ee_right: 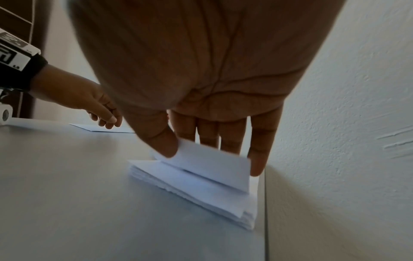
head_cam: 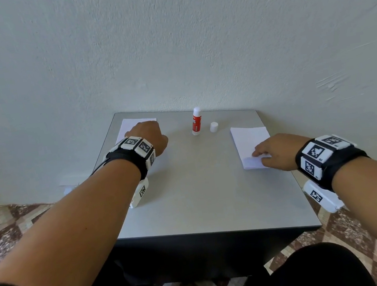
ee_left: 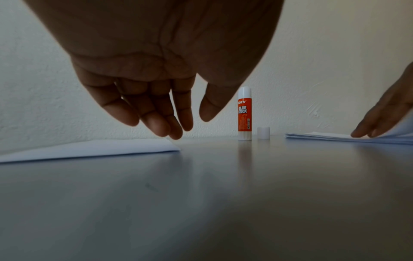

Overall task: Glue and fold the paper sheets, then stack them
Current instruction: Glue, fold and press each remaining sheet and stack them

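The right hand (ee_right: 201, 88) is nearest; its grip pinches the lifted edge of the top sheet (ee_right: 208, 162) between thumb and fingers, above the paper stack (ee_right: 201, 190) on the right side of the counter (head_cam: 196, 190). The left hand (ee_left: 156, 98) hovers with a wide, relaxed grip over the folded paper (ee_left: 93, 148) at far left. Between them stand the glue stick (head_cam: 196, 122) and its cap (head_cam: 214, 127).

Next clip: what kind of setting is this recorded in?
Probably a room in a home, used as a simple craft spot: a small grey table pushed against a rough plastered wall, over patterned stone floor tiles, with a glue stick and paper stack on the table.
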